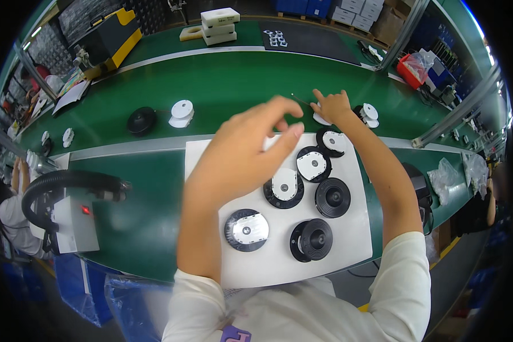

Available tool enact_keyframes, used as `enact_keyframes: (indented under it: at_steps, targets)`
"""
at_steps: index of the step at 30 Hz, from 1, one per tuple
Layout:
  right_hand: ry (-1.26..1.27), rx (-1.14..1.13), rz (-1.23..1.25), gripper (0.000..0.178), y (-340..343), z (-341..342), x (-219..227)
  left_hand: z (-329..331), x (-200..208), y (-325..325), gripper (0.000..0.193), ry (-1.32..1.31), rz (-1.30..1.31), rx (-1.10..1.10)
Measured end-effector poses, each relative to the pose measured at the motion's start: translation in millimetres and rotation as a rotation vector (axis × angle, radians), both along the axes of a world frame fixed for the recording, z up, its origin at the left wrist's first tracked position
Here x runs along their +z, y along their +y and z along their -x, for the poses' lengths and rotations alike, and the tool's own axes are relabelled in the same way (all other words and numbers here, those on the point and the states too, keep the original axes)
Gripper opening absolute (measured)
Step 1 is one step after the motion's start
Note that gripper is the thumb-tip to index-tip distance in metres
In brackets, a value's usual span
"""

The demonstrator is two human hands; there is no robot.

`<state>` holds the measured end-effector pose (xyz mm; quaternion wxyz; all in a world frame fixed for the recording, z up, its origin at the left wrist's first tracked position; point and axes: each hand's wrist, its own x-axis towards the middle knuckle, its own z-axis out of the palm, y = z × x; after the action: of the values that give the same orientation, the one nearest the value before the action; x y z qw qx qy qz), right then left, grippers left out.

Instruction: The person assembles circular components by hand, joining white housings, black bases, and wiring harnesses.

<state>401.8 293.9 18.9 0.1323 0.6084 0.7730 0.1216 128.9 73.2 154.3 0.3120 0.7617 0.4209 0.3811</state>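
Observation:
My left hand [248,142] is raised over the white mat [290,265], thumb and fingers apart with nothing between them. Farther off, my right hand [333,107] reaches over the green belt with fingers spread. Beneath it a white round part [320,118] partly shows; whether the hand touches it is hard to tell. On the mat lie several black round parts with white plates, among them one near my left wrist [285,185], one beyond it [313,163] and one at the left [246,230]. Two black ribbed discs [333,198] [316,239] sit at the mat's right side.
On the belt [228,74] stand a white round part [181,113], a black disc [142,121] and another white part [370,113]. A black flexible hose [57,176] arches over a white box [74,225] at the left. White blocks [219,25] are stacked at the back.

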Motion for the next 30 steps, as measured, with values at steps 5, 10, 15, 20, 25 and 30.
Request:
enact_keyframes:
  at_steps: [5,10,15,20,25,30]
  targets:
    - [0.197,0.084,-0.129,0.054,-27.6,19.2,12.7,-20.6,-53.1,25.8,0.049,0.585,0.112,0.128]
    - [1.824,0.13,0.283,0.044,-114.1,49.9,86.4,-30.5,-106.9,61.2,0.057,0.799,0.377,-0.058]
    - [2.361,0.643,0.349,0.054,-166.2,36.4,120.8,-19.6,-129.4,71.4,0.054,0.654,0.293,-0.3]
    - [2.36,0.765,0.279,0.047,-188.8,23.5,142.0,-7.4,-108.6,60.9,0.049,0.428,0.541,-0.295]
    - [2.403,0.806,0.373,0.038,-198.9,9.7,145.9,30.4,-102.6,12.0,0.063,-0.476,0.682,0.053]
    - [2.248,0.811,0.319,0.037,-205.1,13.6,154.3,73.3,-131.7,-67.6,0.089,-1.101,0.49,0.02]
